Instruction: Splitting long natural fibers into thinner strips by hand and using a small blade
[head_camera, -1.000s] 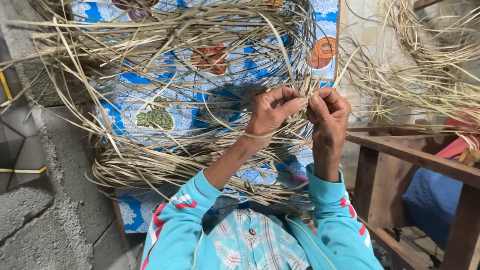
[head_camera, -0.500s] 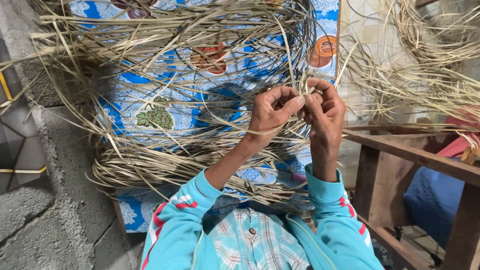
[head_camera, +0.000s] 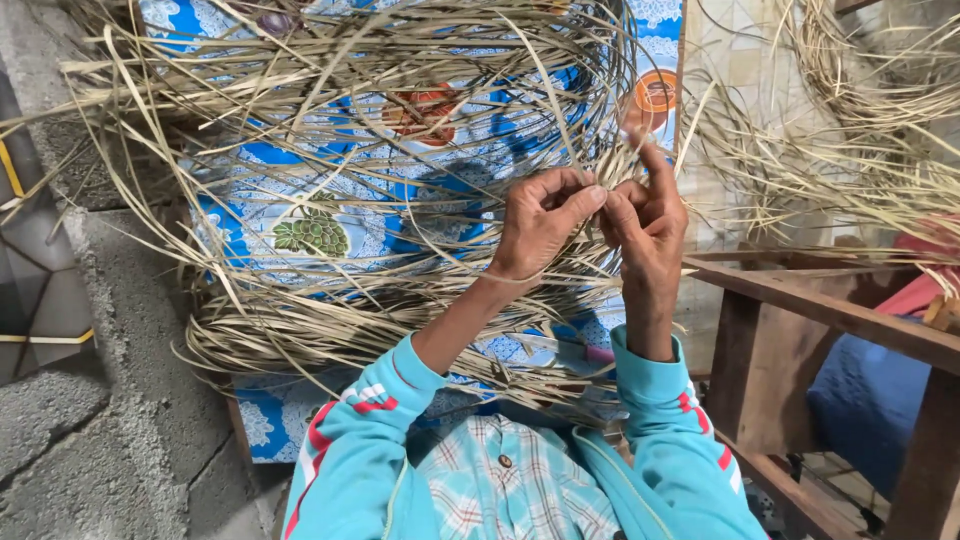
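The left hand (head_camera: 540, 225) is closed in a pinch, thumb pressed against curled fingers, gripping a few thin dried strips (head_camera: 610, 170) where they cross. The right hand (head_camera: 645, 215) sits directly beside it, touching it at the fingertips; its lower fingers are folded onto the same strips while the index finger points up and lies along them. The gripped crossing sits at the right edge of a large loose tangle of strips (head_camera: 350, 130), which lies spread over a blue patterned cloth (head_camera: 330, 230).

To work this crossing well, keep both pinches close together so the short span between them stays taut and flat. Hold only the strips in use; stray strands from the tangle should stay outside the grip. Avoid sharp bends, since strips this dry are likely to crack.

A wooden frame (head_camera: 830, 315) stands to the right, with a second bundle (head_camera: 860, 150) above it. A concrete block wall (head_camera: 110, 400) lies to the left.
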